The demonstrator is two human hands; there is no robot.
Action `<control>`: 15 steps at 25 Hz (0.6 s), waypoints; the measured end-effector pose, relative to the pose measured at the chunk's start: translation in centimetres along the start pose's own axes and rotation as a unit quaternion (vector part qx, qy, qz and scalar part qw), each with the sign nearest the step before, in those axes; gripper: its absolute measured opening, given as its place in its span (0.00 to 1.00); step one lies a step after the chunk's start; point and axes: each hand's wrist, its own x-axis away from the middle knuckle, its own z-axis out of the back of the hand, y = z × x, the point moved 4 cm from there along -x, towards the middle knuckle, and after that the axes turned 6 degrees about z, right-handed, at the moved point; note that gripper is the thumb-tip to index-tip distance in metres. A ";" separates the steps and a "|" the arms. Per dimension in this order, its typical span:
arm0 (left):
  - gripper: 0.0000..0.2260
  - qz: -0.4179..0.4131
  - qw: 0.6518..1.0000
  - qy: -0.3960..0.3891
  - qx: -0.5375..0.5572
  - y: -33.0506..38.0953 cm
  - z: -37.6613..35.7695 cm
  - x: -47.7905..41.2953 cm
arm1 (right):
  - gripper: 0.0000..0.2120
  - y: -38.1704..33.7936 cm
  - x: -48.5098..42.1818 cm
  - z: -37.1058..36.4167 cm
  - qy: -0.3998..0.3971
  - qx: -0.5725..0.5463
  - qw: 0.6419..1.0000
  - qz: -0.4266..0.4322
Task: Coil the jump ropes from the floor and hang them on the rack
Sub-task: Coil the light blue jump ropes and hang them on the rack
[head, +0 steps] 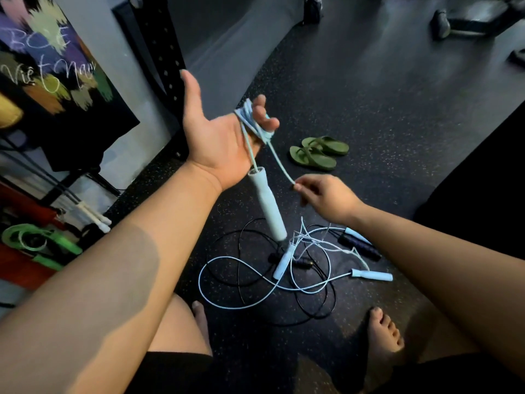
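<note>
Above the floor [397,109], we hold the blue rope [252,123] wound round the curled fingers [260,106] of our left hand [216,137], its handle [267,206] dangling. Our right hand [326,197] pinches the loose strand. If that strand goes slack, the loops could slide off; the trailing end may snag the tangled ropes [284,274] below.

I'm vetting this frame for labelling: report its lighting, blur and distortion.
Head view: dim, bluish light, with a pale sheen on the floor at top; wide-angle bending curves the rack upright; the poster is smeared; the left hand and the light-blue rope wound on it look soft; the tangled ropes below are sharper.
</note>
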 end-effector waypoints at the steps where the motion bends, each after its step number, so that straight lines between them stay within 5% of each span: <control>1: 0.48 -0.036 0.999 0.031 -0.010 0.3 0.6 -0.4 | 0.08 -0.8 0.3 -0.2 -0.028 0.016 0.999 0.024; 5: 0.47 -0.095 0.962 0.156 -0.202 0.8 2.2 -1.4 | 0.10 -4.2 0.7 1.0 -0.023 0.045 0.989 0.139; 8: 0.47 -0.034 0.873 0.193 -0.446 -0.1 2.8 -1.8 | 0.10 -6.0 0.5 2.5 0.033 0.024 0.982 0.186; 11: 0.47 0.042 0.795 0.192 -0.574 -1.1 3.5 -1.7 | 0.09 -7.4 0.4 3.9 0.079 0.004 0.975 0.208; 13: 0.46 0.086 0.786 0.169 -0.589 -2.1 4.1 -1.7 | 0.09 -7.8 0.3 4.6 0.101 -0.011 0.973 0.207; 15: 0.47 0.129 0.816 0.130 -0.549 -3.4 4.2 -1.8 | 0.09 -7.6 0.0 5.3 0.119 -0.046 0.976 0.177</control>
